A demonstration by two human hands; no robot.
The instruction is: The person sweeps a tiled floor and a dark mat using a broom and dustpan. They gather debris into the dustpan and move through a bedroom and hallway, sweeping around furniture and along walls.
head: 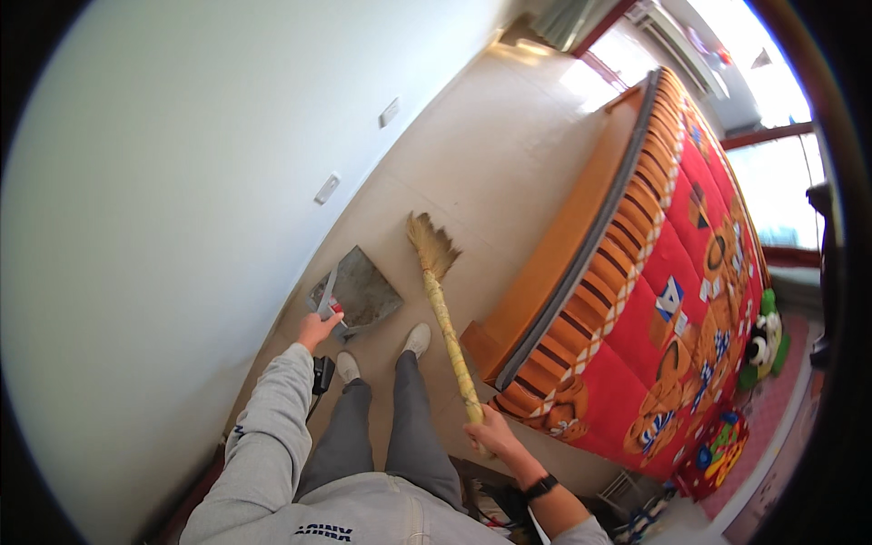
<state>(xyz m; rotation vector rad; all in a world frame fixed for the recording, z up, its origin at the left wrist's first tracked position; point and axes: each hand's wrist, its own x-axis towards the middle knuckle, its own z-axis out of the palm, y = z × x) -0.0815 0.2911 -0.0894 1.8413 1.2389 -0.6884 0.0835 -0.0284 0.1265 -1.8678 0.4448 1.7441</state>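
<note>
My left hand (319,330) is closed around the handle of a grey metal dustpan (368,289), whose worn, stained pan lies at the floor near the wall. A bit of red shows on the handle beside my thumb. My right hand (492,432) grips the end of a long, yellowish wrapped handle of a straw broom (446,327). The broom's bristles point away from me, to the right of the dustpan and apart from it, over the pale floor tiles.
A pale wall (204,170) with socket plates runs along the left. On the right stands a wooden bed frame (545,266) with a red, bear-patterned bedspread (633,354). A black object (323,375) is beside my left leg. A stuffed toy (761,346) lies beyond the bed.
</note>
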